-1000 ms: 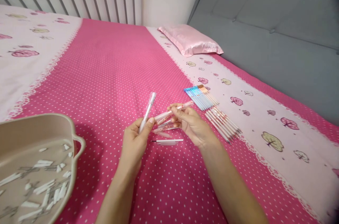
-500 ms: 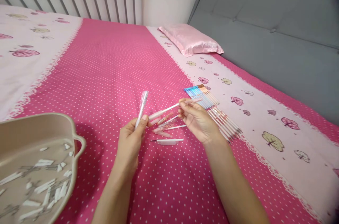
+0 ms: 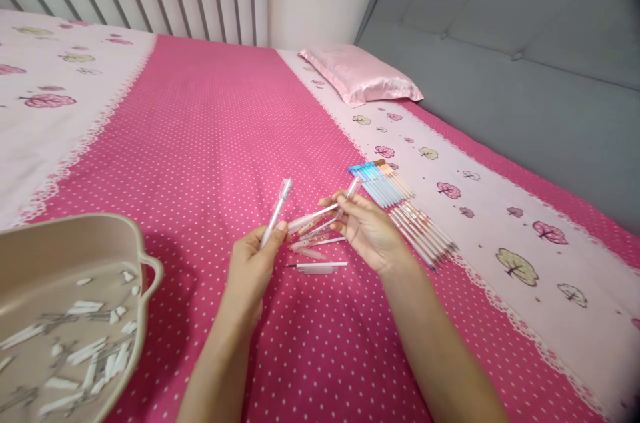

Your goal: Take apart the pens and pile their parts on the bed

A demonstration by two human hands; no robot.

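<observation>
My left grip [image 3: 250, 270] is pinching the clear pen barrel [image 3: 277, 210], which rises above it. My right grip [image 3: 373, 233] is clamping the thin refill [image 3: 315, 215], which reaches toward the left grip. I'm judging both light, stiff and slippery, best held mid-shaft.

light: bright, even | shadows: soft | edges: wide-angle warp, corners dark

Two hands show: one left hand [image 3: 253, 266] and one right hand [image 3: 373, 233]. The left hand holds one tube [image 3: 278, 210]. The right hand holds one refill [image 3: 313, 216] and maybe one small piece [image 3: 351, 188]. About four pen parts [image 3: 315, 246] lie between them. One row of pens [image 3: 400, 210] has too many to count, well over ten. There is one pillow [image 3: 357, 73] and one tub [image 3: 145, 270], with lots of white bits [image 3: 85, 350] inside.
</observation>
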